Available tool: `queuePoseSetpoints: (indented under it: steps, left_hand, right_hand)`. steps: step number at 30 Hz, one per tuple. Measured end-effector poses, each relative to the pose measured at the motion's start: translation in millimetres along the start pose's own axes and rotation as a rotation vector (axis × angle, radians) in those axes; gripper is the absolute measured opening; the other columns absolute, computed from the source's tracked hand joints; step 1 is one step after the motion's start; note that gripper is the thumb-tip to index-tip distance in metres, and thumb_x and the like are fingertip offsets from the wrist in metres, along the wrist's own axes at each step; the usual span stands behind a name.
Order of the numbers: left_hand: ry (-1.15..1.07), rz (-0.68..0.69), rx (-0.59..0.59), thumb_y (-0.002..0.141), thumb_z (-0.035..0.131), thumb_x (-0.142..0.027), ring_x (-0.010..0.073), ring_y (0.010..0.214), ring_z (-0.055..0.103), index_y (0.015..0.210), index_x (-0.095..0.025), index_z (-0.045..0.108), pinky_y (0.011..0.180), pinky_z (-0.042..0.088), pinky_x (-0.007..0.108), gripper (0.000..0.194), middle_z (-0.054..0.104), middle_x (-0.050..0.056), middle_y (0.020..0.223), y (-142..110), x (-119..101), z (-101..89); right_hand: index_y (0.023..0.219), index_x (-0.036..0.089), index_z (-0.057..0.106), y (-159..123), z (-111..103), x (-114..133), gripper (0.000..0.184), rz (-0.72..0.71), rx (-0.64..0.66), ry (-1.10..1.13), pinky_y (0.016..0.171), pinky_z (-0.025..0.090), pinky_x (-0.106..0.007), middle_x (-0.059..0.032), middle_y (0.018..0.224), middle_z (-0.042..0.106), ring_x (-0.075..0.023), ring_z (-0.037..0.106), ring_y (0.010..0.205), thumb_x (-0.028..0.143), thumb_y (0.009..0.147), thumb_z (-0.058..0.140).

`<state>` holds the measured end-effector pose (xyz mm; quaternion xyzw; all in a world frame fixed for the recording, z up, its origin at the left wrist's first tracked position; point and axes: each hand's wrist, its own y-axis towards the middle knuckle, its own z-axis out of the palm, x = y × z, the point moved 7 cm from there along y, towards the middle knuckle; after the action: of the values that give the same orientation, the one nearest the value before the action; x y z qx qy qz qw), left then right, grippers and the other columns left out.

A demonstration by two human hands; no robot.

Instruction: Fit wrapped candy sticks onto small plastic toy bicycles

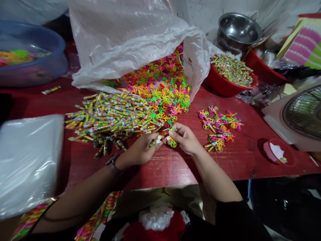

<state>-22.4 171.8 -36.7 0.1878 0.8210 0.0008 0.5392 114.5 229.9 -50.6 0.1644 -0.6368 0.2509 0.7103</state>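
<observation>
My left hand (140, 150) is closed on a thin wrapped candy stick (155, 142) over the red table (175, 167). My right hand (184, 136) pinches a small green and yellow plastic toy bicycle (172, 142) right next to that stick. Just beyond my left hand lies a heap of candy sticks (112, 117). Behind both hands a pile of neon plastic bicycles (163, 90) spills out of a white plastic bag (130, 40). A small cluster of bicycles with sticks attached (219, 127) lies to the right of my right hand.
A red bowl of candy sticks (232, 75) and a steel bowl (238, 30) stand at the back right. A fan (301, 113) and a small red lid (276, 152) are on the right. A blue basin (30, 53) sits back left, a stack of clear bags (27, 160) front left.
</observation>
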Motion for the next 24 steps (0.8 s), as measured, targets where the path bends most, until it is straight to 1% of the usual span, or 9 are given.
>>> queuePoseSetpoints:
  steps: [5,8,11,14,16,17,19,22,24]
  left_hand:
    - [0.093,-0.118,-0.126,0.099,0.049,-0.034,0.0140,0.062,0.047,0.077,-0.018,0.054,0.059,0.032,0.028,0.028,0.055,-0.001,0.067,-1,21,8.1]
    - [0.051,-0.155,-0.122,0.101,0.048,-0.037,0.0153,0.065,0.052,0.083,-0.018,0.055,0.063,0.037,0.029,0.027,0.059,0.001,0.071,0,30,11.7]
    - [-0.061,-0.150,-0.173,0.105,0.046,-0.039,0.0164,0.075,0.057,0.100,-0.019,0.056,0.076,0.044,0.031,0.023,0.066,0.002,0.085,4,31,0.6]
    - [-0.134,-0.097,-0.351,0.103,0.052,-0.038,0.0169,0.083,0.059,0.106,-0.020,0.052,0.082,0.046,0.032,0.018,0.068,0.004,0.094,7,26,-23.9]
    - [-0.181,-0.076,-0.410,0.101,0.056,-0.038,0.0161,0.081,0.059,0.102,-0.020,0.053,0.079,0.046,0.031,0.018,0.068,0.004,0.093,8,24,-33.5]
    - [-0.219,-0.082,-0.411,0.101,0.056,-0.038,0.0150,0.076,0.058,0.101,-0.020,0.053,0.074,0.046,0.029,0.019,0.068,0.004,0.092,8,24,-34.7]
    - [-0.293,-0.121,-0.380,0.103,0.053,-0.042,0.0119,0.061,0.053,0.103,-0.020,0.054,0.060,0.042,0.027,0.022,0.067,0.002,0.088,9,28,-31.9]
    - [-0.286,-0.177,-0.334,0.104,0.049,-0.044,0.0096,0.050,0.045,0.109,-0.019,0.055,0.051,0.036,0.026,0.026,0.064,-0.001,0.079,9,37,-24.7]
    - [-0.247,-0.161,-0.329,0.104,0.051,-0.042,0.0103,0.055,0.046,0.114,-0.020,0.054,0.055,0.038,0.026,0.025,0.062,-0.002,0.077,8,40,-22.5]
  right_hand:
    - [0.079,0.023,0.047,1,-2,-6,0.039,-0.157,-0.302,-0.317,0.059,0.036,-0.026,0.0051,0.065,0.048,-0.0135,0.043,0.062,0.051,0.085,0.074]
    - [0.078,0.023,0.048,7,-8,-3,0.036,-0.181,-0.315,-0.374,0.059,0.038,-0.027,0.0043,0.066,0.050,-0.0137,0.046,0.063,0.049,0.087,0.071]
    - [0.083,0.023,0.055,2,-56,24,0.036,-0.203,-0.342,-0.381,0.064,0.045,-0.030,0.0007,0.073,0.060,-0.0156,0.056,0.067,0.051,0.082,0.076]
    - [0.093,0.025,0.057,-21,-138,64,0.042,-0.219,-0.671,-0.572,0.073,0.052,-0.038,-0.0040,0.084,0.065,-0.0230,0.064,0.080,0.046,0.070,0.087]
    - [0.092,0.025,0.060,-35,-164,86,0.039,-0.235,-0.889,-0.872,0.084,0.052,-0.047,-0.0094,0.094,0.064,-0.0295,0.062,0.097,0.038,0.068,0.088]
    - [0.092,0.023,0.062,-34,-161,90,0.030,-0.265,-0.910,-0.994,0.089,0.051,-0.049,-0.0116,0.098,0.064,-0.0307,0.061,0.102,0.036,0.074,0.083]
    - [0.095,0.021,0.066,-17,-126,79,0.013,-0.337,-0.758,-1.126,0.093,0.050,-0.048,-0.0130,0.102,0.067,-0.0284,0.061,0.103,0.032,0.089,0.069]
    - [0.106,0.018,0.069,23,-49,31,0.024,-0.282,-0.364,-1.224,0.088,0.052,-0.040,-0.0119,0.102,0.071,-0.0253,0.065,0.095,0.037,0.092,0.069]
    - [0.119,0.012,0.065,40,-18,4,0.039,-0.191,-0.263,-1.361,0.093,0.050,-0.042,-0.0195,0.116,0.069,-0.0303,0.064,0.104,0.037,0.090,0.074]
